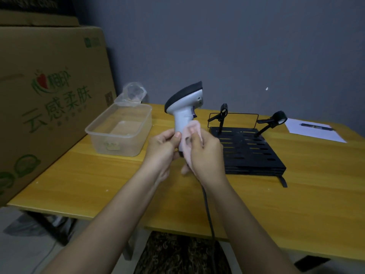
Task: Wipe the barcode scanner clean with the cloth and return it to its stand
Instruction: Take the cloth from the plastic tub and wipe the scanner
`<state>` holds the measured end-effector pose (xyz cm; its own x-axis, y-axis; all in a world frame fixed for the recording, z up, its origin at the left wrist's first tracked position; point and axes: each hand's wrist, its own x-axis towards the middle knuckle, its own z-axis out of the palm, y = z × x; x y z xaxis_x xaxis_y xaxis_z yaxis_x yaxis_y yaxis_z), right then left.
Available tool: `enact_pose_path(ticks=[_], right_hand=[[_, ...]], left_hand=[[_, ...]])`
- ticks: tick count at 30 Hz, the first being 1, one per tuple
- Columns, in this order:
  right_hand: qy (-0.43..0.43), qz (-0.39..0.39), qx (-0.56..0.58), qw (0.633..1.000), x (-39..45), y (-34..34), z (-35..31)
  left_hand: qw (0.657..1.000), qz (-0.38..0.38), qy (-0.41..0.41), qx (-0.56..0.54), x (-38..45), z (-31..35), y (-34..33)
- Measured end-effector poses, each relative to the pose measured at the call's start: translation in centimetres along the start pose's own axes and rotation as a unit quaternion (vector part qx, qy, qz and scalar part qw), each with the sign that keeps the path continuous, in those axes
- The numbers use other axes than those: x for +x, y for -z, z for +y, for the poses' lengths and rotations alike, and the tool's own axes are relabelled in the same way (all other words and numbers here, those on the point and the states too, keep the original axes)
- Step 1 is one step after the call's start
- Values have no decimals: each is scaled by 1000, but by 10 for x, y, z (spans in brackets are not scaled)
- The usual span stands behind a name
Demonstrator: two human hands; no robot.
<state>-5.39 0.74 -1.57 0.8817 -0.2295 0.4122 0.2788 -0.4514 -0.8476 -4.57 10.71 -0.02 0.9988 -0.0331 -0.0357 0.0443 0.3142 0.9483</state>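
Note:
A white barcode scanner (184, 103) with a black head is held upright above the yellow wooden table (94, 175). My left hand (163, 149) grips the lower part of its handle. My right hand (206, 155) presses a pale pink cloth (189, 135) against the right side of the handle. The scanner's dark cable (207, 210) hangs down between my forearms. The black slotted stand (248, 151), with two clamp arms sticking up from it, sits on the table just to the right of my hands.
A clear plastic tub (120, 129) with crumpled clear wrap on its far rim stands at the left. A large cardboard box (49, 95) rises at the table's left edge. A white sheet with a dark pen (314, 128) lies at the far right.

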Motion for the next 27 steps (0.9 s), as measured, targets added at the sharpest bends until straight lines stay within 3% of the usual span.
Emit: enact_pose_path(ticks=[1,3,4,5,7,8,10,13,17,21,27], right_hand=[[-88,-14,89,992,4,-3,-2],[-245,-40,266,931,9,-4,-5],[-261,-59,265,926,9,-1,-4],[-228,-80,208,948,6,2,0],[-50,-89,17,995,-4,7,9],[39,-77,-64,994,-10,7,12],[139,-39,-156,977,-19,0,19],[91,9,-130,987,-13,-9,9],[-66,-38,39,996,5,-6,12],[32,-98,-61,993,-11,6,15],[123,-70,-167,976,-16,35,22]], left_hand=[[1000,-1,7,-13,-1,0,0],[999,8,15,-45,0,0,-1],[998,18,11,-51,2,-2,-1],[998,29,3,-51,3,-2,-1],[997,57,-7,-44,7,-3,-1],[997,66,-8,-42,9,-3,0],[997,67,-1,-42,10,-6,-1],[999,42,4,-9,7,-13,-5],[998,51,-5,-32,6,-12,-7],[997,75,-1,-34,7,-9,-5],[995,101,-1,-27,2,-16,-10]])
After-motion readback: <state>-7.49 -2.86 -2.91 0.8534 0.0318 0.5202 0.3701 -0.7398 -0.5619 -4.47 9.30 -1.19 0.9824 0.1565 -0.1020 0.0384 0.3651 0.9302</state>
